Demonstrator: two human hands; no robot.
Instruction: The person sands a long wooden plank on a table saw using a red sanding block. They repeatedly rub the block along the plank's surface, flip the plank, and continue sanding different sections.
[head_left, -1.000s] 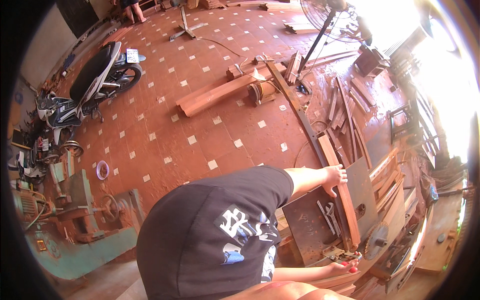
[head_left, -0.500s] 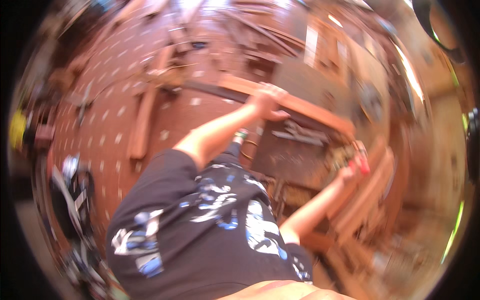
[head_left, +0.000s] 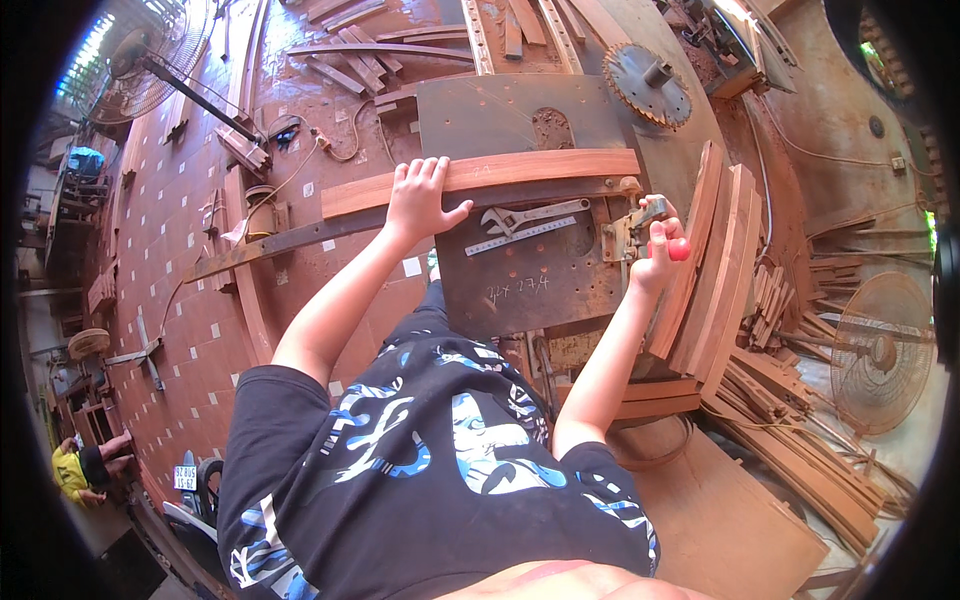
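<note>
The view swung; the left hand (head_left: 417,203) stayed spread on a reddish wooden plank (head_left: 545,168), the right hand (head_left: 651,262) curled round a red-knobbed handle (head_left: 680,249).

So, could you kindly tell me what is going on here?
The person's left hand rests on a wooden plank that lies across a dark metal table and juts past its left edge. The right hand is at a metal fitting with a red knob. Between the hands lie an adjustable wrench and a ruler; a toothed blade is beyond the plank.
</note>
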